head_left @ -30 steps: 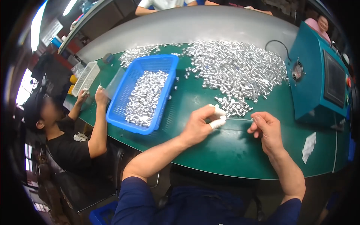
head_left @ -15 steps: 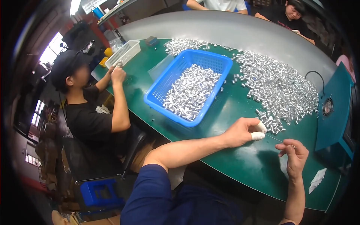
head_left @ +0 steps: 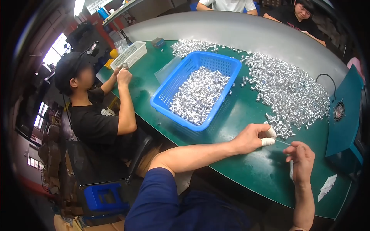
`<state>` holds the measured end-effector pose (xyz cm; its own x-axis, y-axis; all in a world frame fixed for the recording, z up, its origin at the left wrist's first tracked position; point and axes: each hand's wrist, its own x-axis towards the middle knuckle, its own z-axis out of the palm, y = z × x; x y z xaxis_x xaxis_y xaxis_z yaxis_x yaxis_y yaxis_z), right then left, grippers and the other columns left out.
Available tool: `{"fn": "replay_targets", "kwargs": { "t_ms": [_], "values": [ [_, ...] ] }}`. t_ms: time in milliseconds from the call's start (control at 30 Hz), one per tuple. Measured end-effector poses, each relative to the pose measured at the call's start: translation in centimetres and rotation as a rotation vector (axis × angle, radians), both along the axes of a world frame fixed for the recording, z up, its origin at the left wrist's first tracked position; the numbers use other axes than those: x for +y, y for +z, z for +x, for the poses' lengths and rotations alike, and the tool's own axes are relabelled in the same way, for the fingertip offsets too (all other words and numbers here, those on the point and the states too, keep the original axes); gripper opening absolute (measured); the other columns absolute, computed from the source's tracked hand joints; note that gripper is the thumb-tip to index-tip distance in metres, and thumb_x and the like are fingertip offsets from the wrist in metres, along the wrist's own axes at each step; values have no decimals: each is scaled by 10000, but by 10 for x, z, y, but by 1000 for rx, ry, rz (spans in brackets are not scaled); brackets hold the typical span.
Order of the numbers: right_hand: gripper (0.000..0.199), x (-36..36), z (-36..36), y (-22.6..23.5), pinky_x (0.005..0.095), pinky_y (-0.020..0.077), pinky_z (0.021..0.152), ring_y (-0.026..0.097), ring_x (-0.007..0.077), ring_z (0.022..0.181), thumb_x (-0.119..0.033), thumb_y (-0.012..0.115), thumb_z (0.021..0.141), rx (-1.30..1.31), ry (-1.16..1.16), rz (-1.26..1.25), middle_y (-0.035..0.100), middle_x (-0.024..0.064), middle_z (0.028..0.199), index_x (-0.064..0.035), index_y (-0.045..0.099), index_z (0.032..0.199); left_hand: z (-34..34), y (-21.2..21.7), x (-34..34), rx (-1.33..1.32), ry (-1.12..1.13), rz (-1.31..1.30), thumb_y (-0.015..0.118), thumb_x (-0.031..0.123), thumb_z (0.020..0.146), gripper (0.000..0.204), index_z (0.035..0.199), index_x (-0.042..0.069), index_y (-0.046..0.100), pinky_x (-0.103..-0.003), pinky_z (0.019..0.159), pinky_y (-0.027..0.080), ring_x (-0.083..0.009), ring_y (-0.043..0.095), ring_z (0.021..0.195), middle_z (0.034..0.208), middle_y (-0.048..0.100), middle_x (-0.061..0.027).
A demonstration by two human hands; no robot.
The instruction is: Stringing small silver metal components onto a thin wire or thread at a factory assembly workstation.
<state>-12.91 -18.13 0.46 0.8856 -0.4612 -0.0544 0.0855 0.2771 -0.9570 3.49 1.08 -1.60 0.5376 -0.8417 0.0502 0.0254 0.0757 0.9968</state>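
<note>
Grips thin rod (head_left: 283,142) in right hand (head_left: 302,159), thumb against fingers, rod directed between 9 and 10 o'clock toward left hand (head_left: 250,138). Pinches left thumb and forefinger together, in white finger covers (head_left: 268,142); cannot tell on what. Has heaped metal pieces (head_left: 293,92) at 1 o'clock from left hand, blue basket (head_left: 222,97) at 10.

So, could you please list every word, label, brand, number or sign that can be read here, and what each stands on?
Black shirt of the person at upper right: small pinkish lettering on the chest, too small to quote with confidence.
White sheet at upper left: marks too blurred to read.
Metal pieces, blue basket and teal machine: no text I can make out.
</note>
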Motion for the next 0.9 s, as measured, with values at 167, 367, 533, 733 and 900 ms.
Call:
{"fn": "replay_targets", "kwargs": {
  "t_ms": [167, 367, 533, 733, 900],
  "values": [
    [222, -1, -3, 3, 265, 553, 697, 692, 182, 853, -108, 579, 1009, -50, 223, -417, 732, 138, 963, 41, 696, 1122, -8, -2, -5, -110, -44, -38, 713, 115, 942, 175, 1077, 9, 679, -288, 799, 537, -105, 651, 898, 953, 705, -40],
    [215, 8, 0, 12, 290, 551, 743, 690, 205, 885, -17, 631, 948, -135, -5, -668, 710, 140, 985, 36, 681, 1150, -1, 3, -4, 44, -42, 5, 712, 118, 944, 165, 1067, 14, 676, -291, 743, 538, -109, 646, 817, 911, 689, -35],
    [186, -4, 1, 20, 308, 541, 734, 688, 258, 797, 54, 668, 884, -386, 31, -1209, 699, 161, 880, 54, 681, 1070, 3, 1, -3, 183, -104, -4, 704, 124, 953, 129, 1020, 19, 671, -284, 709, 528, -104, 632, 771, 872, 668, -20],
    [121, 0, 2, 28, 336, 542, 624, 680, 278, 677, 30, 697, 867, -285, -39, -1303, 691, 152, 790, 38, 697, 987, -1, 4, -3, 4, -55, 8, 720, 124, 941, 165, 1058, 14, 680, -284, 729, 529, -115, 640, 809, 916, 686, -28],
    [179, -5, 2, 10, 238, 516, 533, 656, 148, 571, -103, 587, 1003, 307, 177, -192, 698, 88, 719, 48, 683, 1003, -4, 12, 6, -457, 35, 0, 740, 138, 932, 190, 1069, 16, 691, -280, 739, 528, -102, 639, 847, 947, 698, -28]
  ]
}}
